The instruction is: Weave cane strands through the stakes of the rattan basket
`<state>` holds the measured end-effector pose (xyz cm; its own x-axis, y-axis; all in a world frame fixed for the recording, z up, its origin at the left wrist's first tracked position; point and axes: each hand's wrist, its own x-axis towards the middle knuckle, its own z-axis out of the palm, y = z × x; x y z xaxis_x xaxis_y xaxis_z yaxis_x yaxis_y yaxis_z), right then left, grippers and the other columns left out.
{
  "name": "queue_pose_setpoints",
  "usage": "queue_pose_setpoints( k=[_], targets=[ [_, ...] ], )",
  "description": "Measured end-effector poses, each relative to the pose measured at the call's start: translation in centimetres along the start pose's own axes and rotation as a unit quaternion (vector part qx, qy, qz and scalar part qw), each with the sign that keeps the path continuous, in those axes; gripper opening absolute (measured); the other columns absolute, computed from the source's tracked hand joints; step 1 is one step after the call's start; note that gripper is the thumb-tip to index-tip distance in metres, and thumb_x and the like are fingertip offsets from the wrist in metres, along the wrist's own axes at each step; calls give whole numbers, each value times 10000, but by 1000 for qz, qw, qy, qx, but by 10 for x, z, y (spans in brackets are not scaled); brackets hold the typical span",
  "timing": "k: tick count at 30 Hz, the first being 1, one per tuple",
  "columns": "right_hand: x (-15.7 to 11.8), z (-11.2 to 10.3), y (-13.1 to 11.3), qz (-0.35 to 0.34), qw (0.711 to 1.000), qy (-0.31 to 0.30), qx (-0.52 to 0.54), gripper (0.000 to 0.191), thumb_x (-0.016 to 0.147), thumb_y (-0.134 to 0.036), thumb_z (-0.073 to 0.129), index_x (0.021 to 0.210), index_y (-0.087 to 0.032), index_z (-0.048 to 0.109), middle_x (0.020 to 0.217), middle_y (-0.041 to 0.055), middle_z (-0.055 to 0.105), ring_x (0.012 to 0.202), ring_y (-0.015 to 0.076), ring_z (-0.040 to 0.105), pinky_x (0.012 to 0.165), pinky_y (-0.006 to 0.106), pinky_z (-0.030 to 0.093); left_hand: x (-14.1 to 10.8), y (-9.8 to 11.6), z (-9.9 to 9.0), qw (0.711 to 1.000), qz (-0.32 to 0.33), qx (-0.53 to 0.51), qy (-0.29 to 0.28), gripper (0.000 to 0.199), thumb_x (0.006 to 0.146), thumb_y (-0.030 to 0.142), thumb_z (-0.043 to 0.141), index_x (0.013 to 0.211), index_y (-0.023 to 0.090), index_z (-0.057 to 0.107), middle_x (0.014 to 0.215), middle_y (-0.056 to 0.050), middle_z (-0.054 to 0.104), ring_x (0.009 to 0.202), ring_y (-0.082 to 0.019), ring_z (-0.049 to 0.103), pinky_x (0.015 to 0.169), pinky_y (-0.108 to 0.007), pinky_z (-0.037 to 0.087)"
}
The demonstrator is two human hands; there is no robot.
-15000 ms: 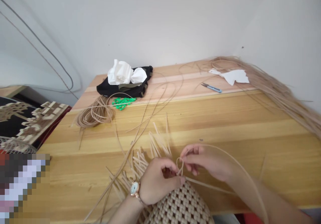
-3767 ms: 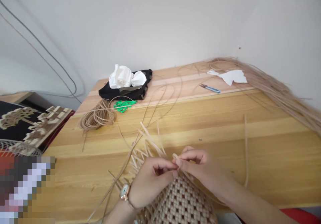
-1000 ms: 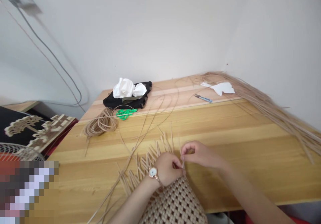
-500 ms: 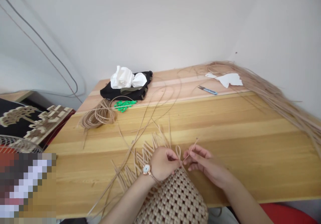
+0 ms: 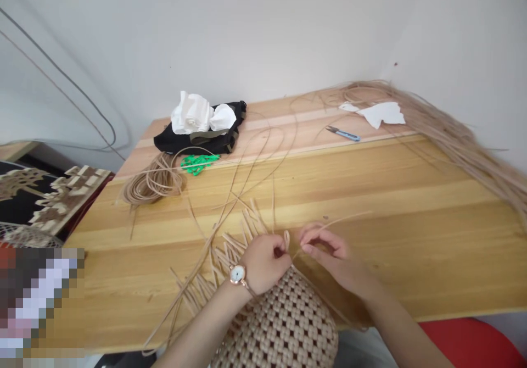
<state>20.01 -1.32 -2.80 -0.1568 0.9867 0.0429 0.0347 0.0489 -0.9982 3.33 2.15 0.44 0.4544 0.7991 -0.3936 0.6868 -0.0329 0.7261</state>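
Note:
A beige piece of openwork weaving [image 5: 294, 324], with a pattern of small dark holes, rests at the table's near edge. Several cut strand ends [image 5: 224, 247] stick out along its left side. My left hand [image 5: 265, 261], with a watch on the wrist, is closed at the top corner of the weaving, pinching it beside a small strand loop [image 5: 287, 240]. To the right, my right hand [image 5: 325, 250] pinches a thin beige strand [image 5: 348, 216] between thumb and fingers; its free end points right. The strand's other end runs toward the corner under my left hand.
On the wooden table [image 5: 411, 236] lie a coil of beige strand [image 5: 152, 178], a green tangle [image 5: 200, 163], a black bag [image 5: 214, 144] with white tissue [image 5: 191, 112] on it, blue thread snips [image 5: 343, 133], white paper [image 5: 382, 114] and a long strand bundle [image 5: 453, 143].
My right hand has drawn the strand through, and a longer free end now extends to the right. The loop by my left hand has become smaller. The view has shifted slightly.

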Motion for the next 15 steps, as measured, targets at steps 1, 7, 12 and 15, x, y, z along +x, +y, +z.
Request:
queue_pose_setpoints(
  k=[1, 7, 12, 15],
  targets=[
    [4, 0, -5, -31, 999, -3, -44, 58, 772, -242, 575, 769, -198, 612, 880, 35, 560, 903, 172, 507, 820, 305, 380, 0, 2, -2, 999, 15, 30, -1, 119, 636, 161, 453, 528, 171, 504, 425, 46, 478, 438, -111, 508, 456, -194, 349],
    [33, 2, -36, 3, 983, -117, -144, 68, 703, -147, 576, 696, -187, 631, 800, 12, 605, 739, 136, 534, 694, 257, 400, 4, 5, -10, 992, 79, 84, -51, 168, 645, 150, 461, 507, 154, 557, 423, 40, 475, 450, -101, 470, 448, -192, 317],
    [51, 2, -31, 150, 976, -124, -100, 61, 618, -126, 570, 648, -158, 611, 545, -34, 556, 506, 86, 474, 482, 198, 365, 3, -1, -2, 998, 49, -5, -27, 123, 641, 158, 513, 585, 154, 622, 451, 30, 552, 514, -122, 552, 513, -201, 404],
    [60, 2, -22, 256, 954, -154, -39, 61, 578, -118, 540, 607, -150, 583, 472, -48, 533, 412, 68, 462, 408, 175, 369, 1, -2, 5, 997, -1, -72, 0, 77, 622, 156, 540, 603, 145, 613, 455, 30, 553, 459, -113, 542, 476, -202, 412]
  ],
)
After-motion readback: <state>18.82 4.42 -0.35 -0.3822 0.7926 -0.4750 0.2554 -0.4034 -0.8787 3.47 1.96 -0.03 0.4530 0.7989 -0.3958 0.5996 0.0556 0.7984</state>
